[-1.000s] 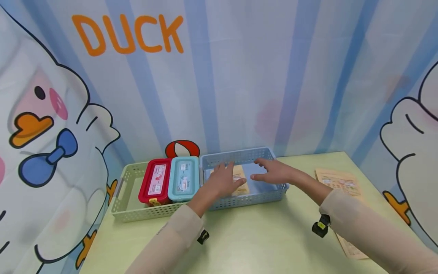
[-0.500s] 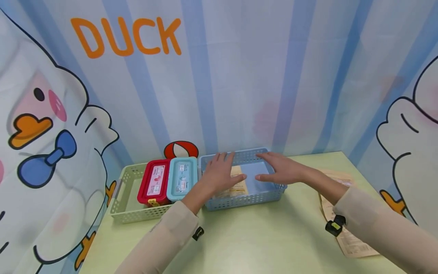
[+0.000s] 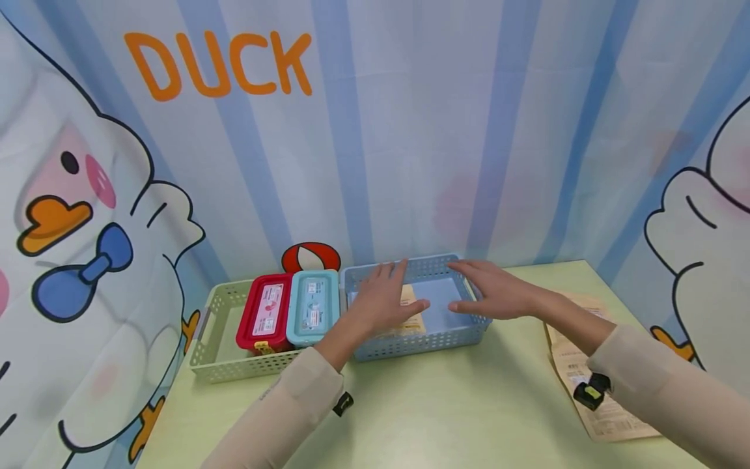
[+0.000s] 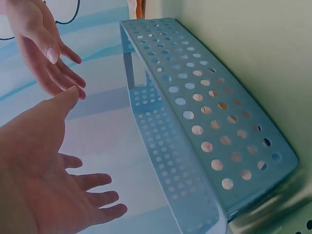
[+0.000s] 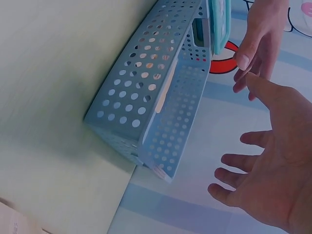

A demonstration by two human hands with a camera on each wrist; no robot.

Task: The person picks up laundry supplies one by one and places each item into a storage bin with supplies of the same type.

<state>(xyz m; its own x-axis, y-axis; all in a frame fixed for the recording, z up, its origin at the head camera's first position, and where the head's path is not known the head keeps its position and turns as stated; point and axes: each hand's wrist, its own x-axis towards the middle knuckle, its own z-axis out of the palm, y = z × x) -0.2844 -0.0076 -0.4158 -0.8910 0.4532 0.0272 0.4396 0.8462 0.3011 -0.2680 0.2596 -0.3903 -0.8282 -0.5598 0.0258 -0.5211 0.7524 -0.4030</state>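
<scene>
Right hand (image 3: pixel 498 291), spread and empty like your left hand (image 3: pixel 382 298), shifted toward table's (image 3: pixel 439 404) right edge; uneven pressure could tip blue basket (image 3: pixel 433 342).

Booth with duck-print cloth walls (image 3: pixel 422 143)

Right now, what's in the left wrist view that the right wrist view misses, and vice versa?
Left wrist only: a corner of the green basket at lower right, plus an orange shape at the top edge.

Right wrist only: part of the teal box, the red print on the curtain, and tan paper at lower left.

Both: the perforated blue basket, the table, the striped curtain, and the left-hand grip and right-hand grip, both empty.
</scene>
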